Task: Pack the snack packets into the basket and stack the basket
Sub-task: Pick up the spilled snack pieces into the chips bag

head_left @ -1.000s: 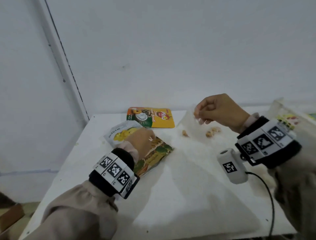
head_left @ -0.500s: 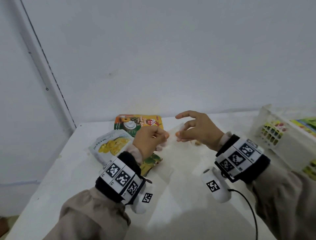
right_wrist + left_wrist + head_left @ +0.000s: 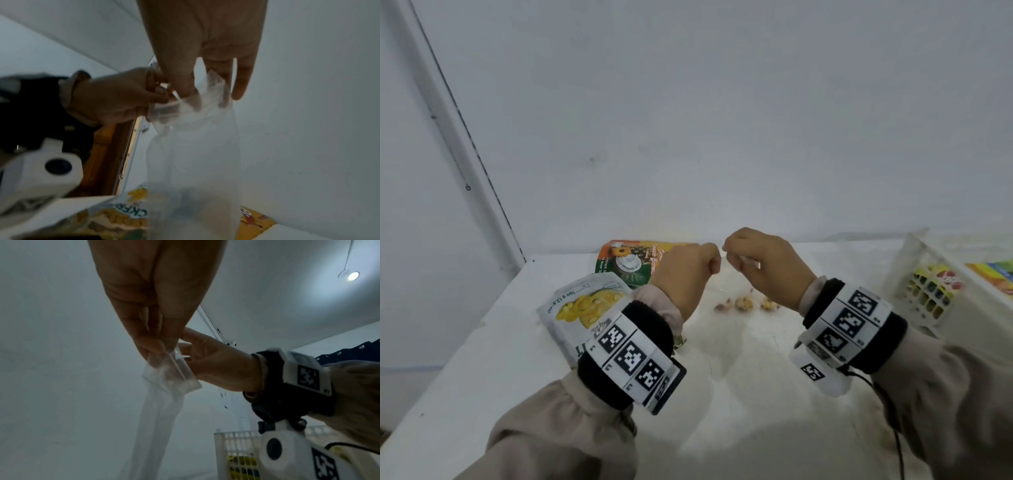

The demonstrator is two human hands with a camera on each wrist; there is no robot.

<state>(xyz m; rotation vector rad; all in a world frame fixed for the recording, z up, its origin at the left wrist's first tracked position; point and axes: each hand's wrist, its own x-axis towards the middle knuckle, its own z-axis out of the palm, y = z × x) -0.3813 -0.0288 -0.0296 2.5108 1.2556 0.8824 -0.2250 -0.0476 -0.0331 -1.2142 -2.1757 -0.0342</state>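
Both hands hold a clear zip bag (image 3: 197, 146) upright over the white table (image 3: 739, 394). My left hand (image 3: 688, 270) pinches one side of its top strip (image 3: 174, 369). My right hand (image 3: 760, 263) pinches the other side. The bag hangs down between them, with a few nuts (image 3: 743, 303) at its bottom near the tabletop. A white and yellow snack packet (image 3: 582, 305) lies under my left wrist. A green and yellow packet (image 3: 630, 263) lies behind it by the wall. A white slotted basket (image 3: 935, 291) at the right edge holds coloured packets.
The table stands against a white wall, with a corner and its left edge beside the packets. A third packet (image 3: 115, 220) lies partly under the white one. A black cable (image 3: 893, 418) hangs from my right wrist camera over the near right of the table.
My left hand left the packets and came up to the clear bag. Both hands now pinch its top close together, and the bag hangs upright instead of lying slack from the right hand alone.
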